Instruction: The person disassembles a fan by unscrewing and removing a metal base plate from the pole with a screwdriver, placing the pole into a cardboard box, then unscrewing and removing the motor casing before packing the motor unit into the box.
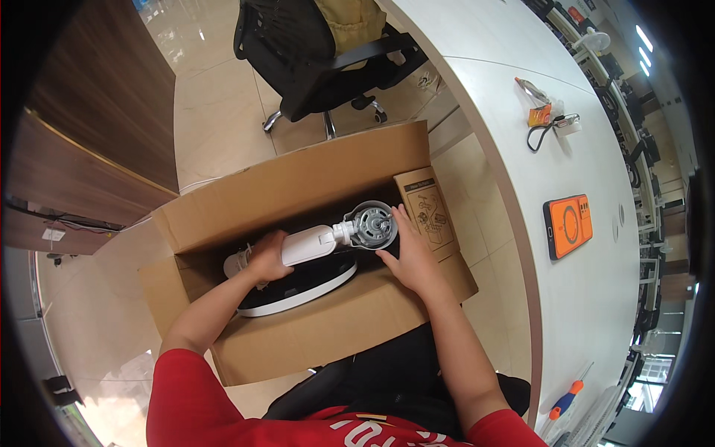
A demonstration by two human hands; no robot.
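Observation:
A white electric fan body lies lengthwise in an open cardboard box. Its round grey motor is bare, without blades or a guard, and points to the right. My left hand wraps around the fan's stem at the left end. Around the right side of the motor, my right hand curves its fingers and thumb, gripping the fan there. Below the stem is a black, round-edged piece with a white rim, probably the fan's base. The box's dark interior hides the lower parts.
A small printed carton fills the box's right end. On the white desk at right lie an orange phone, a screwdriver and small packaged parts. A black office chair stands beyond; a wooden cabinet is at left.

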